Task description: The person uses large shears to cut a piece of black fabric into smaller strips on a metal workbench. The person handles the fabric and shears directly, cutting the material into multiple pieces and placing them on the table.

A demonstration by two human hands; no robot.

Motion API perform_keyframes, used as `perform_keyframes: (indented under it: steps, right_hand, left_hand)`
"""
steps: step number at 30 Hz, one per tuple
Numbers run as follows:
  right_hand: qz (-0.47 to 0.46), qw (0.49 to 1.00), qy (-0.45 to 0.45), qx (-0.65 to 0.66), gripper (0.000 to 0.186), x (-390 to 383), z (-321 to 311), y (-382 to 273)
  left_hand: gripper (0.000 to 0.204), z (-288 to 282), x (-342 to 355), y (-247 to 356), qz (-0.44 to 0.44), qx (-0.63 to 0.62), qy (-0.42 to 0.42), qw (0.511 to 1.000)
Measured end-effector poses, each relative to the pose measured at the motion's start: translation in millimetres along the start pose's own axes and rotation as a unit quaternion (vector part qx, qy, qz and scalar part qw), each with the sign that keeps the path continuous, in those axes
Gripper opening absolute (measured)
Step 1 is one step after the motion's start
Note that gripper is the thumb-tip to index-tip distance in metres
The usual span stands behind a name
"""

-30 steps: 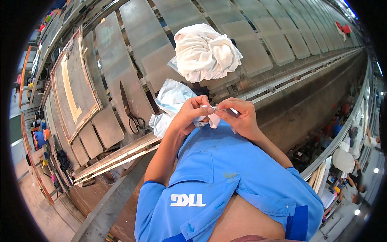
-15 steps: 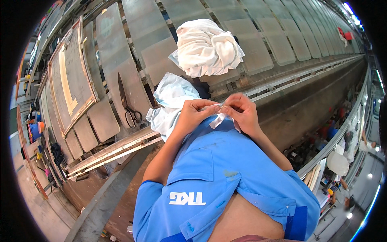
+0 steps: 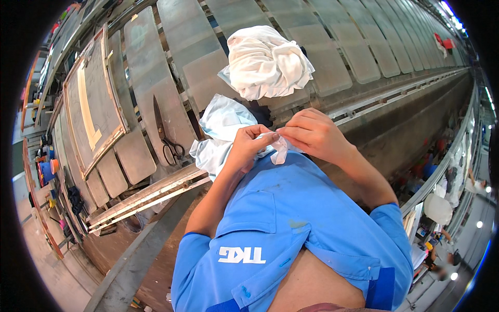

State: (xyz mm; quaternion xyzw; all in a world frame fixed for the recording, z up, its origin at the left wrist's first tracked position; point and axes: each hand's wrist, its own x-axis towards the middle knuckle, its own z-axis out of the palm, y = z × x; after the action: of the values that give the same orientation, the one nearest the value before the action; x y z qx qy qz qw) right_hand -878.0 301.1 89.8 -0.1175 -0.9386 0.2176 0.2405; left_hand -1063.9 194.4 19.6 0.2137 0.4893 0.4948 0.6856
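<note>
My left hand (image 3: 250,143) pinches a thin white fabric strip (image 3: 279,151), part of which dangles in a loop. My right hand (image 3: 309,136) is closed on the same strip, fingertips close beside my left thumb. Just beyond my left hand lies a crumpled pale blue-white cloth (image 3: 215,151) at the bench edge, with dark fabric partly under it. Farther back sits a bundled pile of white cloth (image 3: 267,62). Black-handled scissors (image 3: 169,145) lie to the left of these on a grey flat panel.
A long bench of grey panels (image 3: 189,31) bears a wooden-framed screen (image 3: 96,88) with a tan tape strip. Its metal rail (image 3: 145,200) runs just before me. Red items (image 3: 446,42) lie far right. Clutter and another person (image 3: 444,260) show at lower right.
My right hand has turned over, knuckles now upward, and its forearm has swung outward to the right. My left hand still pinches the strip. The camera view has shifted slightly.
</note>
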Motion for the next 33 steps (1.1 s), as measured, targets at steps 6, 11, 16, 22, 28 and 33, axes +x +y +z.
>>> perform_keyframes:
  steps: [6,11,16,22,28,33]
  right_hand:
    - [-0.128,0.988,-0.074,-0.042,0.018,9.5,-3.2,12.1]
    - [-0.178,0.983,-0.021,-0.051,0.017,14.7,2.1,18.7]
    - [-0.088,0.996,0.020,-0.015,0.016,10.1,17.2,27.2]
    - [0.209,0.963,0.145,0.084,0.009,-5.9,20.6,49.2]
    - [0.324,0.927,-0.002,0.187,0.008,-12.1,11.5,63.2]
    - [0.181,0.938,0.046,0.291,0.010,13.2,42.9,47.4]
  left_hand:
    - [0.015,1.1,-3.1,0.7,-0.046,-0.049,-0.010,0.998]
    - [0.015,-3.6,1.8,-0.6,-0.115,-0.145,-0.021,0.983]
    - [0.013,-2.1,1.3,2.3,-0.105,-0.243,-0.023,0.964]
    - [0.014,3.5,-8.9,-0.8,0.111,0.013,0.165,0.980]
    - [0.016,-20.2,-10.8,2.6,0.142,0.036,0.209,0.967]
    - [0.018,-45.8,-14.3,20.5,0.088,-0.096,0.176,0.976]
